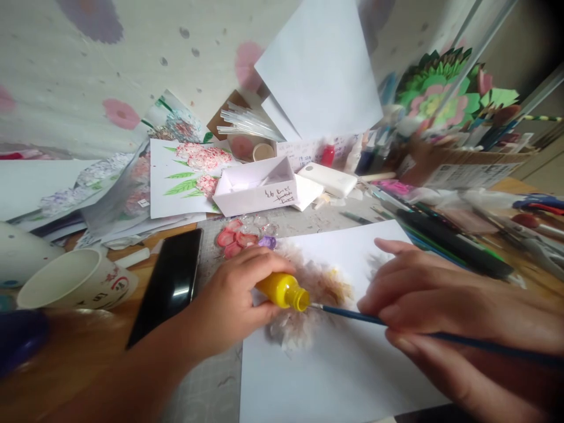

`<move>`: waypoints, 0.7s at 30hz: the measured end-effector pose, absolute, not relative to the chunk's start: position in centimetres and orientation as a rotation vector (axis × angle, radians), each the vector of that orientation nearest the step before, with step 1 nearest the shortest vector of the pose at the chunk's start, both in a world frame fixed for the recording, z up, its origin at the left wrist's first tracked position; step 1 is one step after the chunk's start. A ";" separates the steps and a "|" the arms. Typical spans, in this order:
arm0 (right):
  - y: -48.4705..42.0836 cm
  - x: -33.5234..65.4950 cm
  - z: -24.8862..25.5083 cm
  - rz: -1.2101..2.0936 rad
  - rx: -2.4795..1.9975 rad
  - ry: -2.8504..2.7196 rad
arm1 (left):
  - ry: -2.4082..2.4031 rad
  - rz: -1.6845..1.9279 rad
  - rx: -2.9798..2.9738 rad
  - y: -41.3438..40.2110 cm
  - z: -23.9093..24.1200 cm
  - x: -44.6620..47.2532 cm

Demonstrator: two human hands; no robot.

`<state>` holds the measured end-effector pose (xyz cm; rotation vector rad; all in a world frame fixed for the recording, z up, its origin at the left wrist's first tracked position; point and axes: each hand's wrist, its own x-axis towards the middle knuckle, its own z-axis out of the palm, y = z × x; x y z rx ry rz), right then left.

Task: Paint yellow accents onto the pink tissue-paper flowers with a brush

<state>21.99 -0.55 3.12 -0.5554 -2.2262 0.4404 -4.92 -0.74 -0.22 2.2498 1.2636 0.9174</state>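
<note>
My left hand (233, 288) is closed around a small yellow paint bottle (282, 290), which is tipped so its uncapped mouth points to the right. Between the fingers and thumb of my right hand (423, 299) is a thin blue paintbrush (352, 314). The brush's tip end meets the bottle's mouth; whether the bristles are inside is hard to see. Under both hands lies a white sheet of paper (317, 376). On it are blurred, fluffy whitish petals (295, 335) with a yellow-brown patch (337, 285) near their middle.
A flower-shaped palette (238, 235) stands beyond my left hand. Further left are a black phone (170, 279) and a paper cup (74, 282). A white box (258, 188) sits at the back, near flower pictures (189, 176). Pens and brushes (453, 241) crowd the right.
</note>
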 end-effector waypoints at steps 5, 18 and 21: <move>-1.2 21.2 3.4 0.296 -0.545 -2.194 | 1.265 0.872 2.272 -0.5 -0.1 -5.1; -1.3 21.2 3.7 0.489 -0.688 -1.962 | 1.268 0.847 2.240 -0.4 0.0 -5.4; -1.2 21.5 3.4 0.504 -0.739 -1.951 | 1.267 0.873 2.238 -0.3 -0.1 -5.3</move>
